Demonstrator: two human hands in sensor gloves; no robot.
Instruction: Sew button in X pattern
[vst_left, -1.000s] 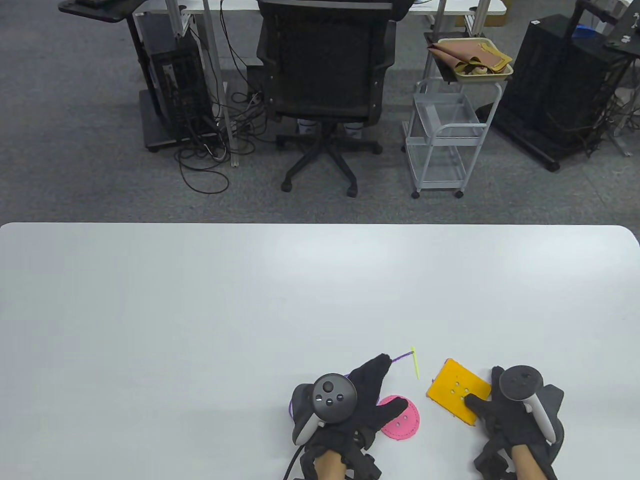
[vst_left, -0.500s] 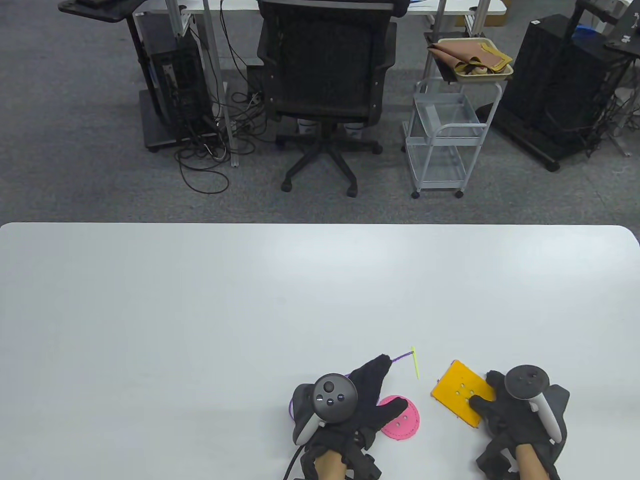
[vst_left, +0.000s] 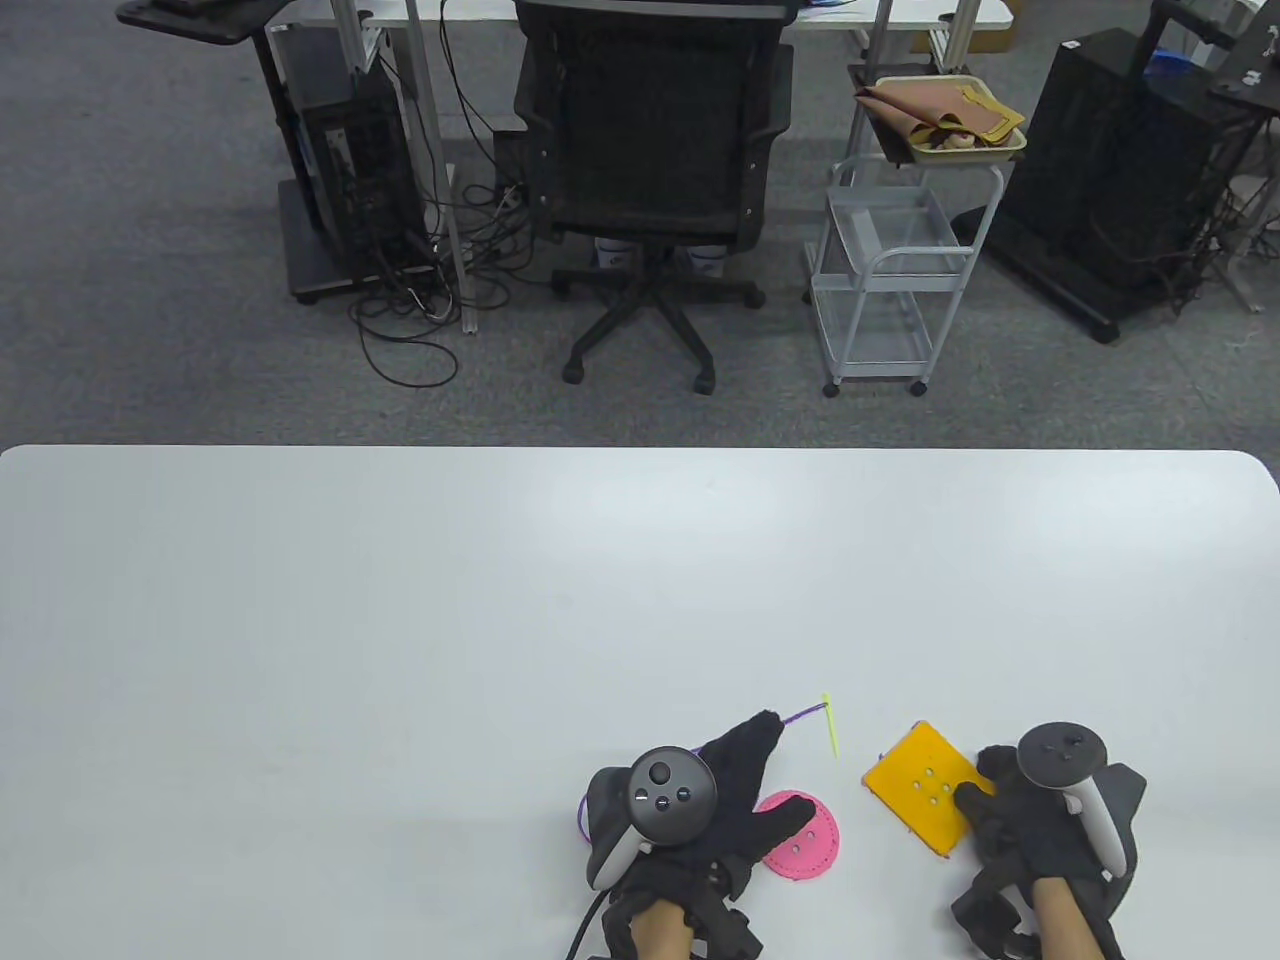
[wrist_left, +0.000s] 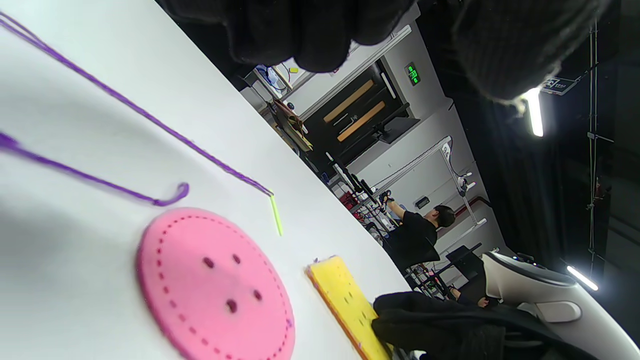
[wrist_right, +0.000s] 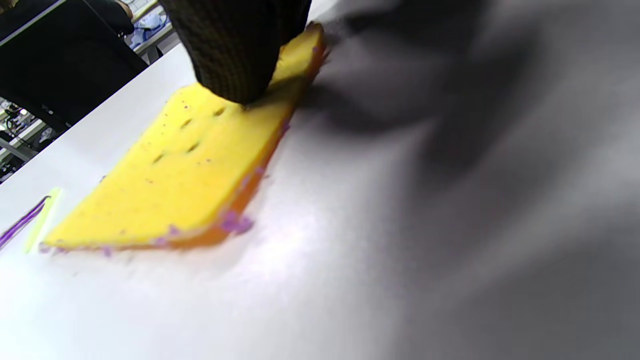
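A pink round felt button (vst_left: 808, 848) with four holes lies flat on the white table (vst_left: 400, 620). My left hand (vst_left: 745, 790) rests spread beside it, thumb over its left edge, holding nothing. A purple thread (vst_left: 800, 716) runs from under the forefinger to a yellow-green needle (vst_left: 830, 725). A yellow square felt pad (vst_left: 915, 785) with four holes lies to the right. My right hand (vst_left: 985, 800) holds its right corner, one fingertip (wrist_right: 235, 55) pressing on top. The left wrist view shows the button (wrist_left: 215, 285), needle (wrist_left: 276, 215), thread (wrist_left: 150, 117) and pad (wrist_left: 345, 300).
The table's near edge is just below both hands. Beyond its far edge stand an office chair (vst_left: 650, 150) and a white cart (vst_left: 890, 280).
My right hand has shifted a little to the right and turned the yellow pad clockwise on the table. The left hand, button, needle and thread have not moved.
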